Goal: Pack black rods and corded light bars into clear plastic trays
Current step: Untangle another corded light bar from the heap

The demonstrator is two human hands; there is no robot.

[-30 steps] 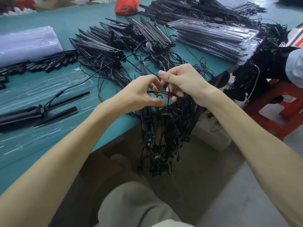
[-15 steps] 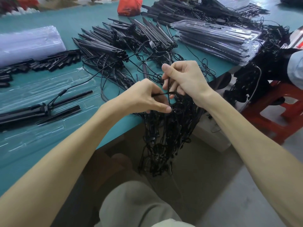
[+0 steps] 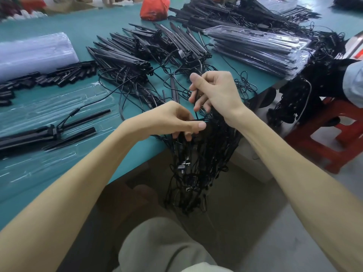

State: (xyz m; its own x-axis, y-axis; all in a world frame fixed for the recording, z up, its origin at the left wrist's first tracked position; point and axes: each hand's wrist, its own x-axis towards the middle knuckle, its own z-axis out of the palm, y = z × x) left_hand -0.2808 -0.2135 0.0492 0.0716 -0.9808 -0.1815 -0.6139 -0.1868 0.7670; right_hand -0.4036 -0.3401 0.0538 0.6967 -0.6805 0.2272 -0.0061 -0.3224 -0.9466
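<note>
Teal surface in a workshop, grey floor below, crowded with black parts. Far left: a roll of clear plastic, and just in front of it a row of small black end pieces. Near left: a clear tray lying flat on the surface. In it are a corded light bar and two black rods, with the bar's lead looping up across the tray. Centre back: a loose pile of light bars with tangled leads spilling toward the near edge. Right back: a stack of packed trays, and more bars behind it. Red bag at the far edge.

Both hands are over the near edge of the surface, close together. Left hand is curled, thumb and fingertips pinching a thin black cord that runs sideways out past the thumb tip. Right hand is a little higher and further back, fingers curled round the same cord where it runs upright, forefinger raised above the others. Below the hands a thick cord bundle hangs off the surface edge toward the floor, with small plugs showing in it. Cannot tell exactly where the pinched cord joins it.

Right side: a red stool on the floor with more black leads heaped over it, and another person's pale sleeve at the frame edge. Bottom centre: the person's knee in grey trousers.
</note>
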